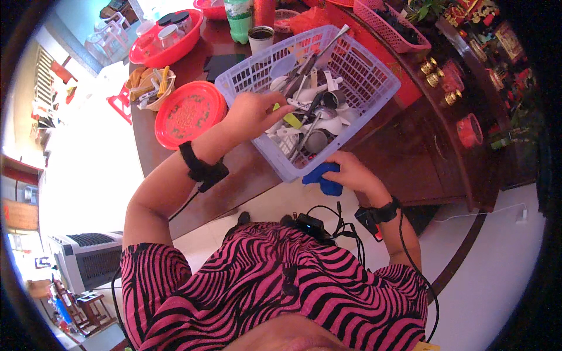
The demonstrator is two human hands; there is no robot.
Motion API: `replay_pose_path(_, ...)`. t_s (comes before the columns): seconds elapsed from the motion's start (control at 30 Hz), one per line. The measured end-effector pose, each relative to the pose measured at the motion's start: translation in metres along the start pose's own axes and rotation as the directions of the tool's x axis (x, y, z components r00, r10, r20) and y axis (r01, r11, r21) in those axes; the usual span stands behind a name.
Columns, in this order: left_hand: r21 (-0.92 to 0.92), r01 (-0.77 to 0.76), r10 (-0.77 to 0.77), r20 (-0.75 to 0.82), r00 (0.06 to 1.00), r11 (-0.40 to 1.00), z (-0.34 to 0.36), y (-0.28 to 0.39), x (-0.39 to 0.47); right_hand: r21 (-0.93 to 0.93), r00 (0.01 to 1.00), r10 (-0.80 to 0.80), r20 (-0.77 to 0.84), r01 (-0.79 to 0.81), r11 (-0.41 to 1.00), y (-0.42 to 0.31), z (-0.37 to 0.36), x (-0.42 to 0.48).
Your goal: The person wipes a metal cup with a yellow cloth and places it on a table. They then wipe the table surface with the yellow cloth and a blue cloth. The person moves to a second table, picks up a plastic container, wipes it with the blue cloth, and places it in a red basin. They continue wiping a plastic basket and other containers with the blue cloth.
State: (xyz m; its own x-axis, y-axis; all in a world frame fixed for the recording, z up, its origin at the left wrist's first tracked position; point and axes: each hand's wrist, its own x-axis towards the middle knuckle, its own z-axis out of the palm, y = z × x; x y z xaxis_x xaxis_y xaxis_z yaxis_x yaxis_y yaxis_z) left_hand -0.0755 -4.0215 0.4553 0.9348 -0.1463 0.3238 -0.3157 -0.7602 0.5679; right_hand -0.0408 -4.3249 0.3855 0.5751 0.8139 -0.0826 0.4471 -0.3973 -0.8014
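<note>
A pale purple plastic basket (373,101) full of utensils stands on the dark wooden table (246,188). Inside lie white spoons, metal utensils and a yellow-green piece (293,119). My left hand (259,114) reaches over the basket's left side, its fingertips at the yellow-green piece; whether they grip it cannot be told. My right hand (351,173) is closed on a blue cloth (327,177) just outside the basket's near right corner.
Left of the basket are a stack of red plates (191,115), a small basket of utensils (166,97) and a red basin (135,51) with jars. A green bottle (239,22) and a cup (261,41) stand behind. A pink basket (395,33) is at the back right.
</note>
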Motion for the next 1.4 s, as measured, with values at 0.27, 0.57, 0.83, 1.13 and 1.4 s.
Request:
replay_pose_path(0.27,0.324,-0.167,-0.021,0.504,0.863,0.931,0.023,-0.031,0.036,-0.046,0.997,-0.072,-0.026,0.071,0.996,0.002,0.007,-0.004)
replay_pose_path(0.57,0.229,0.117,-0.236,0.613,0.754,0.966,0.049,-0.058,0.061,-0.054,0.99,-0.143,0.005,0.143,0.988,0.0,0.002,-0.027)
replay_pose_path(0.83,0.213,0.048,-0.099,0.233,0.967,0.976,0.023,-0.043,0.056,0.014,0.979,-0.038,-0.199,0.041,0.999,-0.034,-0.043,-0.065)
replay_pose_path(1.13,0.467,0.101,-0.105,-0.017,0.994,0.878,0.008,0.007,0.011,-0.036,0.883,-0.117,-0.455,0.113,0.993,-0.071,-0.068,-0.057)
replay_pose_path(1.4,0.475,0.041,-0.011,-0.065,0.998,0.879,-0.005,0.026,0.036,0.022,0.807,-0.105,-0.581,0.145,0.989,-0.081,-0.058,-0.015)
